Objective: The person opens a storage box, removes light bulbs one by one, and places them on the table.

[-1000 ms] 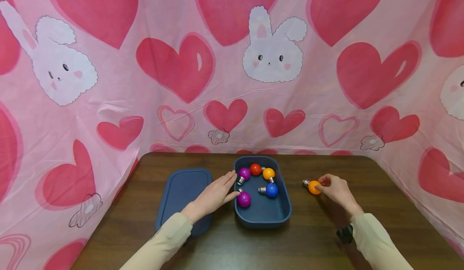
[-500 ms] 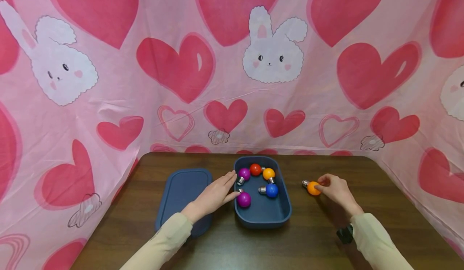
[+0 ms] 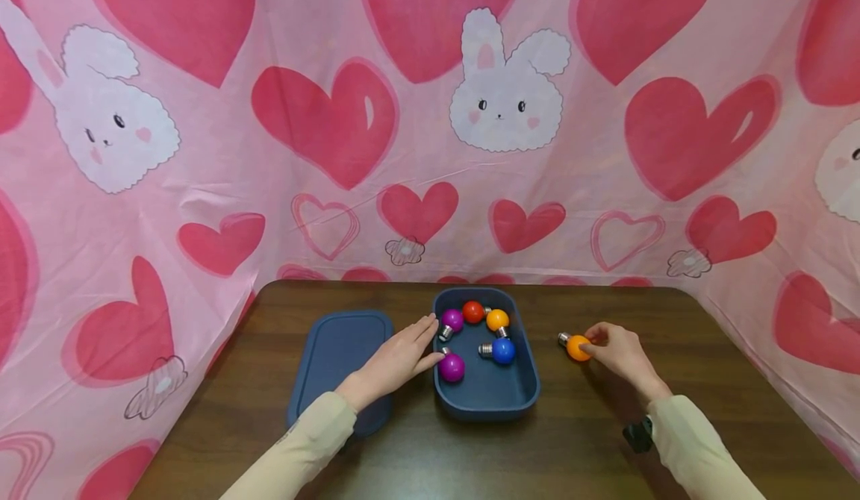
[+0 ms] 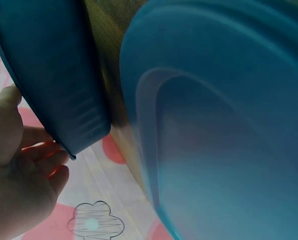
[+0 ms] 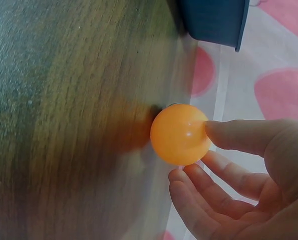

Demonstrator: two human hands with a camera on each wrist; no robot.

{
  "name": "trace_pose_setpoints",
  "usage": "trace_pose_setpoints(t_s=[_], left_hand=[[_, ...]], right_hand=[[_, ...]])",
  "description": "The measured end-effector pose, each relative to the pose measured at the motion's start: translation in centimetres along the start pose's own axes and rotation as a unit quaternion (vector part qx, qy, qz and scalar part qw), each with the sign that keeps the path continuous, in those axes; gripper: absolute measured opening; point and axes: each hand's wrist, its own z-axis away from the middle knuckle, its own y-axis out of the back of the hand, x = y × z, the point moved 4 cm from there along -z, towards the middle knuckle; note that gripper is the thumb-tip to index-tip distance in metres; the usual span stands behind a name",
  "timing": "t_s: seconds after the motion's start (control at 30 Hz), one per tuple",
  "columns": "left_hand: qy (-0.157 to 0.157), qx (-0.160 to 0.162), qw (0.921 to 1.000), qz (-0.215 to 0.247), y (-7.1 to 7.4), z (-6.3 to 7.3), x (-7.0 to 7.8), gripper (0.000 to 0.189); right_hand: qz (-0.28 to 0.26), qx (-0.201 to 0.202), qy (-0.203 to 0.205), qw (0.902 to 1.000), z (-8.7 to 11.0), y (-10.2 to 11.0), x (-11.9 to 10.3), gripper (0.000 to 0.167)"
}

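Note:
My right hand [image 3: 621, 352] pinches an orange light bulb [image 3: 578, 348] between thumb and fingers, to the right of a dark blue box. The bulb's silver screw base points left, away from the hand; whether it touches the table cannot be told. In the right wrist view, the thumb presses one side of the orange globe [image 5: 179, 135], with the fingertips beneath. My left hand [image 3: 396, 358] rests its straight fingers on the left rim of the box [image 3: 487, 414]. Inside lie two purple bulbs [image 3: 452, 368], a red bulb [image 3: 473, 312], another orange bulb [image 3: 498, 320] and a blue bulb [image 3: 504, 351].
A flat dark blue lid [image 3: 336, 358] lies on the brown wooden table [image 3: 416, 463] left of the box, partly under the left forearm. Behind the table hangs a pink cloth [image 3: 430, 149] with hearts and rabbits.
My right hand and the orange bulb have shifted slightly left, toward the box. The left hand, the box and the bulbs in it stay as they were.

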Motion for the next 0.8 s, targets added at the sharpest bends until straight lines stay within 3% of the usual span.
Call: trace_pose_setpoints(t_s=[0.47,0.8], left_hand=[[-0.004,0.001,1.0000,0.000,0.04,-0.06,-0.04,0.067],[0.001,-0.005,1.0000,-0.002,0.05,0.03,0.04,0.067]], right_hand=[[0.001,-0.001,-0.002,1.0000,0.02,-0.22,-0.15,0.028],[0.009,0.014,0.019,0.9997,0.12,-0.19,-0.50,0.027]])
